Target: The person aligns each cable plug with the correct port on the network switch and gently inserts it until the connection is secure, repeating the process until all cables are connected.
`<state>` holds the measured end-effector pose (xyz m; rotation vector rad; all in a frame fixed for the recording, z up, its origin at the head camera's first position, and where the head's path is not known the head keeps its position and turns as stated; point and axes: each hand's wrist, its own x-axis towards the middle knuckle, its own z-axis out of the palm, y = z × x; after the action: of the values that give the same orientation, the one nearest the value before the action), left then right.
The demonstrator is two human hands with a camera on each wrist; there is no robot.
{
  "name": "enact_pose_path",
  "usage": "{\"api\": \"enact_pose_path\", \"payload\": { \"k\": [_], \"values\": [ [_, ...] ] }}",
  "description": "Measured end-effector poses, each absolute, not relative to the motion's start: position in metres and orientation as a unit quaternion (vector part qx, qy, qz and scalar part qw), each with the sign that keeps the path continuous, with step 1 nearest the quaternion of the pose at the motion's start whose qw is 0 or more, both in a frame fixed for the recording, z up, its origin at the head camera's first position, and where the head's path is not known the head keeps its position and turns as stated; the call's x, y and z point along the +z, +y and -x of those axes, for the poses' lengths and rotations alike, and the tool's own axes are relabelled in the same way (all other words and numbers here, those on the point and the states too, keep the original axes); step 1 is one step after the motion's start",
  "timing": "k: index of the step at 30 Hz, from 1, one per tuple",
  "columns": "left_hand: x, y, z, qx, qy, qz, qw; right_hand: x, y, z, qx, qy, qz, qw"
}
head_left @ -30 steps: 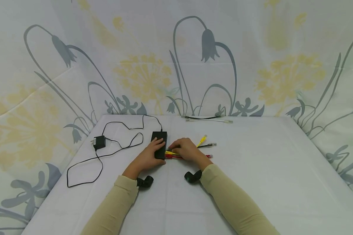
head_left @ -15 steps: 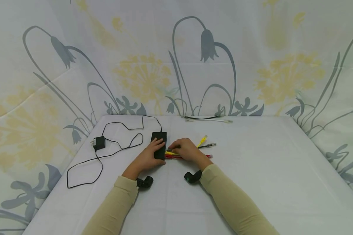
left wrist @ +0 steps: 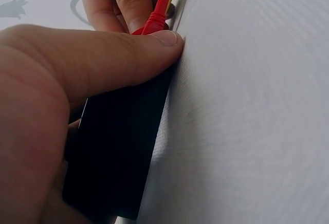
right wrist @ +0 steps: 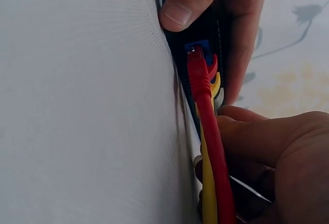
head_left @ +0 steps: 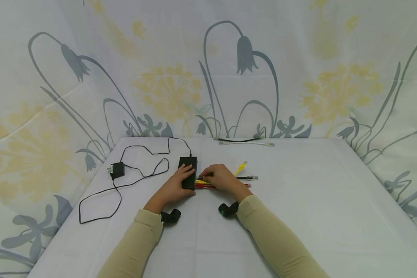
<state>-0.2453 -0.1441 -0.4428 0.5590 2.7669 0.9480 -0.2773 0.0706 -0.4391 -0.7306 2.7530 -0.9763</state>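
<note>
On the white tabletop, the left hand grips the black box, its fingers laid over the top and its thumb against the near end; a blue port shows on the box's right side. The right hand is beside that side, its fingers bent and pinching the black cable, whose clear-ended plug points out to the right. The red cable has its plug in the blue port, and the yellow cable lies next to it, passing under the right hand. A thin cord links the far end of the box to a black adapter at the left. Near the far edge lie a white cable and a short dark cable, before a flower-patterned cloth
</note>
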Motion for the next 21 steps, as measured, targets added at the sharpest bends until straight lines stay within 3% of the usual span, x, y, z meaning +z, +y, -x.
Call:
{"api": "enact_pose_path", "payload": {
  "k": [21],
  "values": [
    [-0.445,-0.146,0.247,0.318,0.926,-0.186,0.083,-0.425,0.070,0.278,-0.301,0.913,0.259,0.093]
  ]
}}
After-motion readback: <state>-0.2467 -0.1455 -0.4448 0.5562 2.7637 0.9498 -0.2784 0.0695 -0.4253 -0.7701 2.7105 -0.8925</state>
